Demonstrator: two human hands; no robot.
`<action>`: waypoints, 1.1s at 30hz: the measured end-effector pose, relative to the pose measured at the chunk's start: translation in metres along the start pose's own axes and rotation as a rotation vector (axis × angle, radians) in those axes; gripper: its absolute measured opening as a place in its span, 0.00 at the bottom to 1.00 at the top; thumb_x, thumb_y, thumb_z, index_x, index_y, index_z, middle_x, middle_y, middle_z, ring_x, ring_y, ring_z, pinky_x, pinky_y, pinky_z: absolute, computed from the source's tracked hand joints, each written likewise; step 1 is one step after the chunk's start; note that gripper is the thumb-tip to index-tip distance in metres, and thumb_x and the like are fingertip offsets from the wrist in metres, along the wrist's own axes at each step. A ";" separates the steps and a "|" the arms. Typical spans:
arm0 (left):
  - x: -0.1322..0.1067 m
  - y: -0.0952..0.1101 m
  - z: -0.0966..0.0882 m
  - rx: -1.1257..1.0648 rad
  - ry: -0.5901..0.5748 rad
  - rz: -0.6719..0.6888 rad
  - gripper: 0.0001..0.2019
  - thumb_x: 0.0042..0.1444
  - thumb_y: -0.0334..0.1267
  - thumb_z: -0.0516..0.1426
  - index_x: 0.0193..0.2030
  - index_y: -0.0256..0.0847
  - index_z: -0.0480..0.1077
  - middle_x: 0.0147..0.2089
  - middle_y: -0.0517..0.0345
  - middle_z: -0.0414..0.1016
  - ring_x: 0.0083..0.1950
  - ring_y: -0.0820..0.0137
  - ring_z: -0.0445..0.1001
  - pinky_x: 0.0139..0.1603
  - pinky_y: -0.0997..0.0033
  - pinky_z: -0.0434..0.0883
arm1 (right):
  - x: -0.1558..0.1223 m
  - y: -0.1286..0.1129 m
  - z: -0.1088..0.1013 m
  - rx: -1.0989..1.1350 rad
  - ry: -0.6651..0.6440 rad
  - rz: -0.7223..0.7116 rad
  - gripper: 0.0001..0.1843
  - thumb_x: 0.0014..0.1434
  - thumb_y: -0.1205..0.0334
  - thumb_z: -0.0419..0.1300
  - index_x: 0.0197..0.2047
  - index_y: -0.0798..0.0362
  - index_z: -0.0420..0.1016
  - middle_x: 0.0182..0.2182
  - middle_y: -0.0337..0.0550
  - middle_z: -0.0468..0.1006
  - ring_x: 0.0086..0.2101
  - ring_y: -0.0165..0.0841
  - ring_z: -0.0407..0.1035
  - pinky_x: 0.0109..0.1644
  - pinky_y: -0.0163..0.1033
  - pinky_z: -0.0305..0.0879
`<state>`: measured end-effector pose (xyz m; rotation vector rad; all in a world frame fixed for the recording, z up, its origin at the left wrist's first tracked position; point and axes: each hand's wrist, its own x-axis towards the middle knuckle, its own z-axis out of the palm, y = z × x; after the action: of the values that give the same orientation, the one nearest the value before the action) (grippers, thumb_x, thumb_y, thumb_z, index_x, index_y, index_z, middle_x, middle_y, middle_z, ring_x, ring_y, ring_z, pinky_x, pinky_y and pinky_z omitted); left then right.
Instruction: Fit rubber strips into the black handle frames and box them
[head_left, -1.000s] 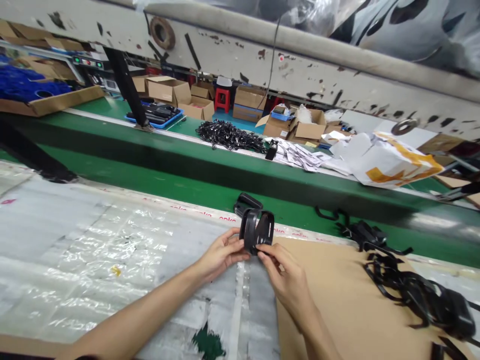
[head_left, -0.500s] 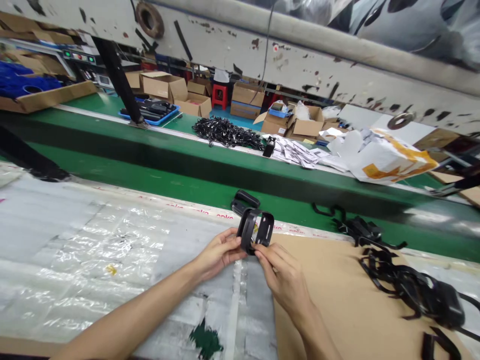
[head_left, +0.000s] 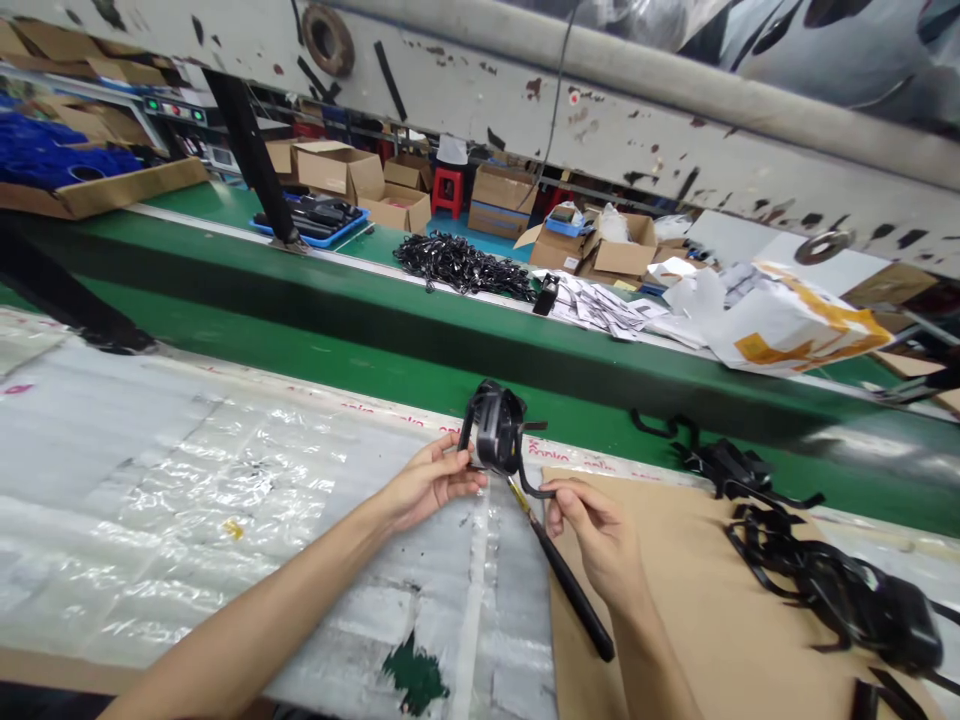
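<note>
Seemingly, the left hand point(head_left: 435, 486) is gripping the black casing point(head_left: 498, 430) and the right hand point(head_left: 592, 520) pinching its strap point(head_left: 535, 491) alongside, calling for steady guiding.

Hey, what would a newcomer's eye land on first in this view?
Probably the center, where the left hand holds a rounded black piece and the right hand pinches a curved black strip. A black-handled tool slants beside the right hand. Up top, a chipped-paint white beam crosses the view.
</note>
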<state>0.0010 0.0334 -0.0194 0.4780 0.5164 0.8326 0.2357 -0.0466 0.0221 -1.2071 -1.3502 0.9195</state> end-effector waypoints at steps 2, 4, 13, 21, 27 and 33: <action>0.000 -0.002 0.000 0.025 -0.007 -0.004 0.26 0.49 0.37 0.76 0.48 0.37 0.69 0.38 0.54 0.83 0.38 0.66 0.87 0.41 0.74 0.82 | -0.002 -0.004 0.002 -0.135 0.051 -0.111 0.11 0.72 0.57 0.63 0.44 0.48 0.87 0.26 0.38 0.77 0.26 0.31 0.73 0.32 0.35 0.71; 0.000 -0.008 0.001 0.073 -0.034 -0.017 0.24 0.51 0.40 0.76 0.47 0.38 0.68 0.39 0.53 0.83 0.38 0.66 0.87 0.41 0.73 0.82 | -0.004 -0.008 0.007 -0.282 0.044 -0.217 0.11 0.73 0.62 0.61 0.49 0.48 0.87 0.30 0.40 0.78 0.29 0.32 0.74 0.34 0.36 0.71; -0.002 -0.018 0.003 0.160 -0.062 -0.004 0.23 0.53 0.42 0.75 0.45 0.38 0.68 0.41 0.53 0.83 0.38 0.68 0.86 0.42 0.73 0.82 | -0.004 0.002 0.014 -0.464 -0.134 -0.358 0.14 0.74 0.70 0.57 0.54 0.51 0.82 0.36 0.44 0.79 0.35 0.34 0.74 0.39 0.38 0.70; -0.004 -0.023 0.004 0.218 -0.052 -0.020 0.23 0.51 0.44 0.75 0.45 0.37 0.71 0.43 0.55 0.82 0.36 0.71 0.84 0.42 0.72 0.81 | -0.008 -0.021 0.012 -0.521 -0.348 -0.156 0.14 0.77 0.62 0.52 0.51 0.50 0.80 0.40 0.46 0.74 0.41 0.37 0.74 0.47 0.43 0.74; -0.003 -0.024 0.006 0.261 -0.062 0.006 0.20 0.53 0.42 0.74 0.46 0.38 0.72 0.48 0.53 0.82 0.44 0.68 0.83 0.48 0.67 0.81 | -0.010 -0.026 0.011 -0.570 -0.399 -0.059 0.15 0.74 0.63 0.54 0.58 0.48 0.77 0.51 0.50 0.70 0.51 0.42 0.70 0.59 0.51 0.73; -0.002 -0.024 0.006 0.245 -0.107 0.006 0.27 0.52 0.37 0.74 0.57 0.40 0.73 0.50 0.47 0.83 0.51 0.63 0.82 0.59 0.62 0.74 | -0.006 -0.002 0.004 -0.481 -0.346 -0.137 0.16 0.72 0.65 0.56 0.56 0.47 0.81 0.62 0.54 0.69 0.62 0.48 0.65 0.66 0.56 0.68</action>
<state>0.0166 0.0169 -0.0286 0.7453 0.5202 0.7484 0.2309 -0.0529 0.0225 -1.3265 -1.9886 0.7488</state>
